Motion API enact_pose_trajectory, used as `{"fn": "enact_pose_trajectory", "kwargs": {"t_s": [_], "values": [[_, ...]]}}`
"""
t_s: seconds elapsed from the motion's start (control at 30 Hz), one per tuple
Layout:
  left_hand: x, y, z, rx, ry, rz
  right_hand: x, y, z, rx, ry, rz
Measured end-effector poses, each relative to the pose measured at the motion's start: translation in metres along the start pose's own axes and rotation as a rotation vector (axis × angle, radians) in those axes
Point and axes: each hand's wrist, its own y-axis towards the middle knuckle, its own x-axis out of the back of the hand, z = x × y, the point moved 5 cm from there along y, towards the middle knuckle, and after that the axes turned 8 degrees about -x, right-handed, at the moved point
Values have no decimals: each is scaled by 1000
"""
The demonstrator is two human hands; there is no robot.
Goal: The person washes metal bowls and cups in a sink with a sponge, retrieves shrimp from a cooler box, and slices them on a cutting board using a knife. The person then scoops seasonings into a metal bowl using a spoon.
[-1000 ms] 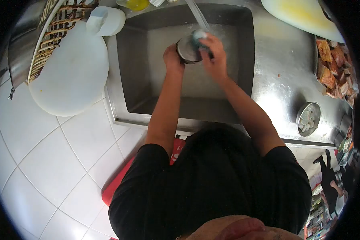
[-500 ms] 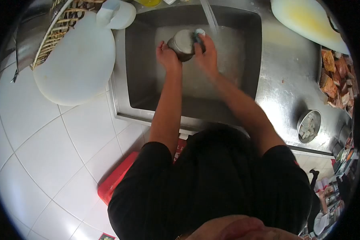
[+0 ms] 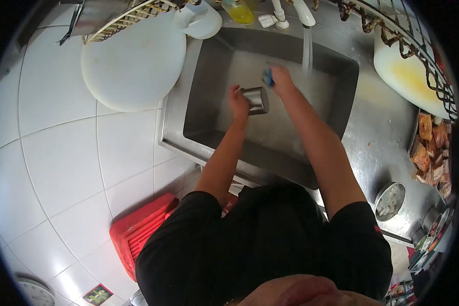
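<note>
Over the basin of the steel sink [image 3: 194, 109], my left hand [image 3: 238, 104] grips a metal cup [image 3: 256, 100] that lies tilted on its side, its base toward the right. Just up and to the right is my right hand [image 3: 282, 80], closed around a blue scrubbing sponge [image 3: 268, 77]. A small gap separates the sponge from the cup. Cloudy water [image 3: 290, 122] covers the sink bottom. To the right of my right hand, a stream of water [image 3: 307, 48] falls from the white tap [image 3: 304, 16].
Left of the sink are a round white board [image 3: 132, 64] and a white plastic container [image 3: 201, 20]. A yellow liquid bottle [image 3: 239, 11] stands behind. On the right are a stained white board [image 3: 400, 69], meat chunks [image 3: 431, 148] and a metal bowl [image 3: 390, 201]. A wire rack [image 3: 408, 38] hangs above.
My right hand and the sponge have come away from the cup, which my left hand has turned onto its side. The head view has shifted, bringing the tap into sight.
</note>
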Motion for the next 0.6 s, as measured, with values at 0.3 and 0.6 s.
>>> {"fn": "enact_pose_trajectory", "kwargs": {"t_s": [0.3, 0.6], "values": [[31, 15, 26, 17, -37, 112, -74, -77, 144, 280, 266, 339], [-75, 21, -18, -293, 181, 422, 46, -88, 145, 37, -206, 205]]}}
